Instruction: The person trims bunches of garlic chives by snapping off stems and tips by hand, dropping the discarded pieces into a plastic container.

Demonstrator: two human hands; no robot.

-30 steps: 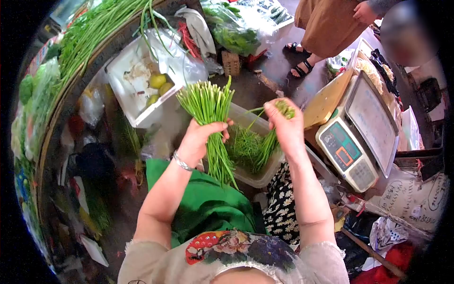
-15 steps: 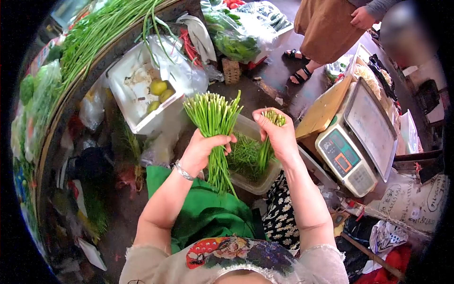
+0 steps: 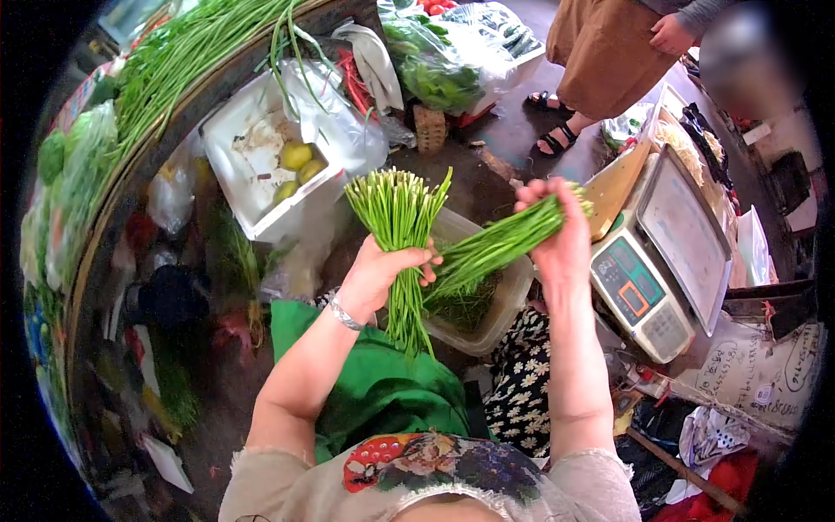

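My left hand point(image 3: 389, 272) is closed around a thick bunch of thin green vegetable stems point(image 3: 398, 209), held upright with their pale cut ends at the top. A smaller bunch of the same kind of stems point(image 3: 500, 244) is gripped in my right hand point(image 3: 561, 235); it slants down to the left, its lower end beside the first bunch. Beneath both hands is a clear plastic tub point(image 3: 474, 346) with green trimmings point(image 3: 465, 313) in it. Part of the tub is hidden by the stems.
To my right stands a digital scale point(image 3: 644, 287) with a metal pan. A white foam box point(image 3: 248, 152) holding several yellow-green fruits is ahead on the left. Long green vegetables point(image 3: 191, 70) lie on a stall at the left. A person in a brown skirt point(image 3: 600, 52) stands ahead.
My right hand has risen up and to the right, turning its bunch from hanging steeply into the tub to a slanted position above it. My left hand has barely moved.
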